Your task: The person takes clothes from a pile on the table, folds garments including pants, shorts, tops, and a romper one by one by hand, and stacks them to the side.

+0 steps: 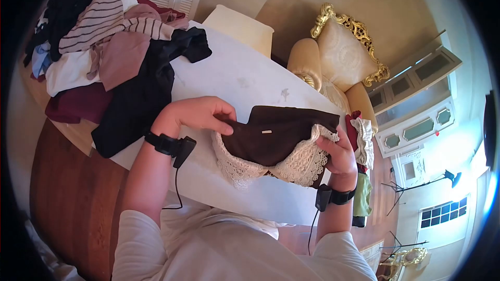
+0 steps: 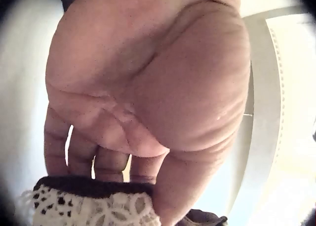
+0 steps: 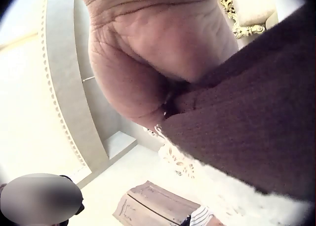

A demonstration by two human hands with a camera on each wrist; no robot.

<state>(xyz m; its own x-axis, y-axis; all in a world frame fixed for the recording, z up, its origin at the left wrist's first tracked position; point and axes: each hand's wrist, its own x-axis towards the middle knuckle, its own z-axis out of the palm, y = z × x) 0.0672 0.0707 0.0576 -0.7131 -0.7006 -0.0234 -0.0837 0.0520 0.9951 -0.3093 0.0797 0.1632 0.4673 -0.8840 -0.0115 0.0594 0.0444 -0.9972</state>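
Note:
A dark brown garment with wide cream lace trim (image 1: 284, 132) is stretched between my two hands over the white table (image 1: 239, 80). A small pale label shows near its middle. My left hand (image 1: 200, 114) pinches the garment's left side between thumb and fingers. In the left wrist view, the lace (image 2: 98, 206) and a dark edge lie at those fingers. On the other side, my right hand (image 1: 341, 153) grips the lace-edged corner, thumb in front. The right wrist view has the brown cloth (image 3: 247, 117) covering most of that hand's fingers.
A heap of clothes (image 1: 120, 57) covers the table's left end, with a black garment (image 1: 138, 101) hanging over the near edge. More clothes (image 1: 362, 145) lie beyond my right hand. A gilded armchair (image 1: 346, 49) stands past the far edge, beside a cream cabinet (image 1: 239, 26).

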